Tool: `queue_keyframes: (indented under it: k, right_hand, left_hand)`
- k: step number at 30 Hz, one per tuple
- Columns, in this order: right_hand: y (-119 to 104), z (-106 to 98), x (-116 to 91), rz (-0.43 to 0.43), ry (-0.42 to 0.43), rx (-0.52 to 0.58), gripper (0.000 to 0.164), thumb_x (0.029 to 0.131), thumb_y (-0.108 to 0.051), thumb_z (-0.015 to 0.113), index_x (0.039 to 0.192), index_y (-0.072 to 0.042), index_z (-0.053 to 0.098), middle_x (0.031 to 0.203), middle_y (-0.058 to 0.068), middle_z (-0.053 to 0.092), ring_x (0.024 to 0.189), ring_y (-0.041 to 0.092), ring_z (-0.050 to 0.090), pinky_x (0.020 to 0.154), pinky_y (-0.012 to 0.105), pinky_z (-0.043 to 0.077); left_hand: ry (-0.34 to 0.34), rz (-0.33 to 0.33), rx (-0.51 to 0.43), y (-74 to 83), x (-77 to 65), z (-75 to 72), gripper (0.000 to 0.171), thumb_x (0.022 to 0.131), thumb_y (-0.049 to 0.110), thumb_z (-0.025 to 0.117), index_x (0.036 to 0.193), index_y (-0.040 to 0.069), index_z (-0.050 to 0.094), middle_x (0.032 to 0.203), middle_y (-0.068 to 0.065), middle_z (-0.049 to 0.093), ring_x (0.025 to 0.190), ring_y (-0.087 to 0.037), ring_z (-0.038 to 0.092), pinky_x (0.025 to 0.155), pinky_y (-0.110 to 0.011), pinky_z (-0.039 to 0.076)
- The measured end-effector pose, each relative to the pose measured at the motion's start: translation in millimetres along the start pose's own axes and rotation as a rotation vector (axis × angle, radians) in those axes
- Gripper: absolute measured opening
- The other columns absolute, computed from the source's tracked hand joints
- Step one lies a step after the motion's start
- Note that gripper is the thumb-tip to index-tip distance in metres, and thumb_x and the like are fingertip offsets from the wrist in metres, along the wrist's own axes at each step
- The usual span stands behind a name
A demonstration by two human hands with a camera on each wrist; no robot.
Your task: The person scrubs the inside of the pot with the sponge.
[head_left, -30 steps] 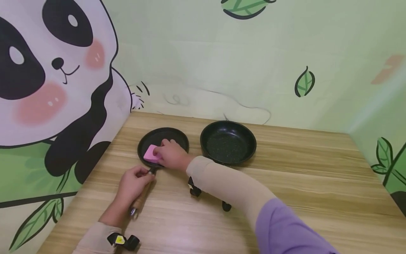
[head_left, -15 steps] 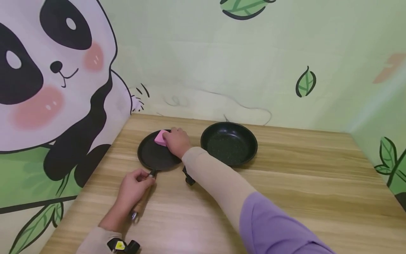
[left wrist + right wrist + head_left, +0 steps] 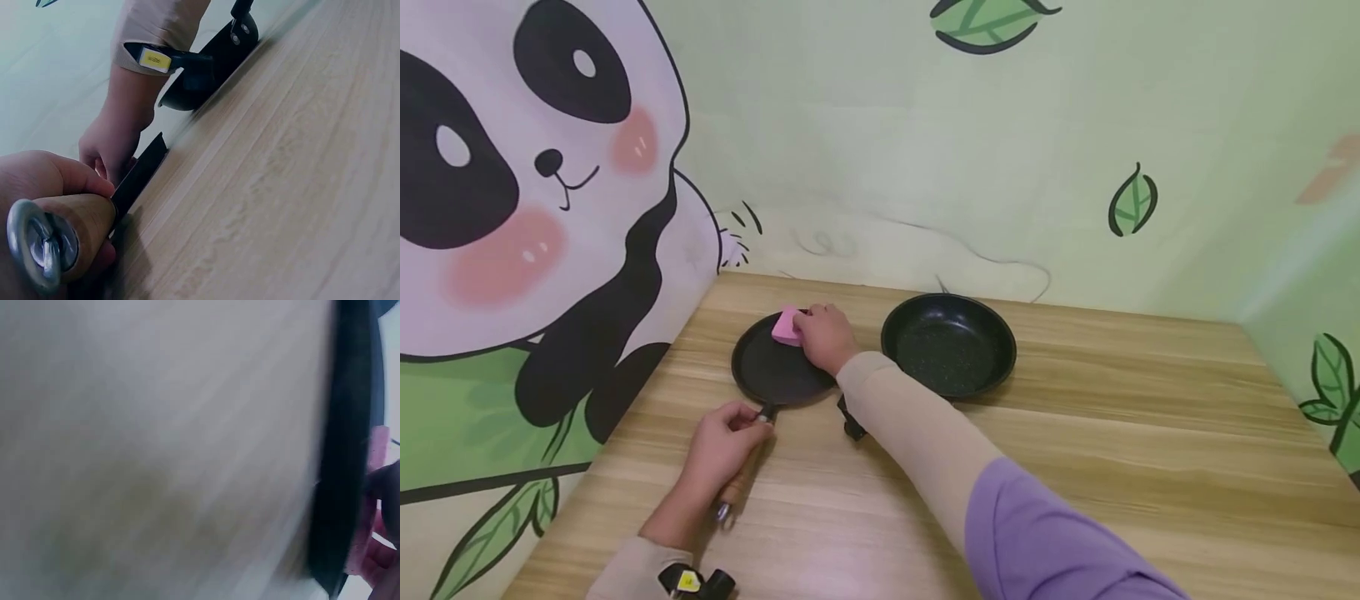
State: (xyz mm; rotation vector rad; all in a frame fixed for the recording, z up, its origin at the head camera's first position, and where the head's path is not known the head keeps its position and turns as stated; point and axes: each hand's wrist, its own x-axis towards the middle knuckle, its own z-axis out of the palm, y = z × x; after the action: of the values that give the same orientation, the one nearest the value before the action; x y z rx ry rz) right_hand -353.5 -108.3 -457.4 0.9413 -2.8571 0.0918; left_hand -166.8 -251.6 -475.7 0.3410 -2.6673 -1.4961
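A flat, shallow black pan (image 3: 778,371) lies at the left of the table, its wooden handle (image 3: 94,228) toward the person. My left hand (image 3: 721,446) grips that handle near the pan end with thumb and fingers. Over the pan's far part, my right hand (image 3: 827,337) holds a pink sponge (image 3: 787,327) against the inner surface. In the right wrist view the sponge (image 3: 369,506) shows as a pink edge along the pan's dark side, with fingers (image 3: 387,487) around it; that view is blurred.
A deeper black frying pan (image 3: 950,346) stands right of the flat pan, its handle hidden behind the right sleeve (image 3: 917,417). The wooden table (image 3: 1112,433) meets a green wall (image 3: 865,150) with painted leaves at the back and a painted panda at the left.
The right hand has moved the pink sponge from the pan's near left part to its far part, most of it in the first half second. The left hand keeps its grip on the handle.
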Motion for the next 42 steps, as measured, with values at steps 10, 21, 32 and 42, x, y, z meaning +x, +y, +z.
queue_keyframes:
  k: [10,21,32,42]
  right_hand:
    - [-28,-4,-7,-0.157,-0.041,0.049,0.019,0.100,-0.029,0.060,0.115,-0.024,0.072,0.108,-0.006,0.070,0.105,0.014,0.060,0.095,0.030,0.046]
    - [-19,-2,-13,-0.105,-0.010,-0.041,0.018,0.104,-0.030,0.053,0.116,-0.025,0.066,0.111,0.001,0.063,0.103,0.020,0.057,0.093,0.034,0.050]
    - [3,-12,-30,-0.179,-0.103,0.069,0.016,0.100,-0.028,0.059,0.112,-0.022,0.068,0.101,-0.002,0.063,0.096,0.015,0.055,0.091,0.031,0.044]
    - [-28,-25,-41,-0.261,-0.199,0.256,0.018,0.097,-0.030,0.064,0.110,-0.020,0.071,0.096,-0.006,0.066,0.088,0.010,0.056,0.083,0.023,0.046]
  left_hand:
    - [-0.021,-0.012,-0.033,-0.7,1.1,1.0,0.022,0.090,0.020,0.074,0.098,0.001,0.069,0.091,-0.010,0.065,0.082,-0.020,0.056,0.070,-0.030,0.046]
    - [0.033,0.003,-0.005,1.3,0.2,5.7,0.022,0.088,0.020,0.075,0.097,0.001,0.069,0.082,-0.007,0.063,0.075,-0.019,0.055,0.064,-0.029,0.044]
    - [0.040,-0.020,-0.008,0.6,-0.6,3.5,0.025,0.089,0.022,0.075,0.099,0.001,0.069,0.084,-0.008,0.064,0.076,-0.020,0.056,0.065,-0.030,0.045]
    - [-0.004,-0.022,-0.020,-1.0,2.2,3.3,0.029,0.090,0.022,0.075,0.105,-0.001,0.068,0.092,-0.011,0.065,0.083,-0.021,0.056,0.072,-0.030,0.046]
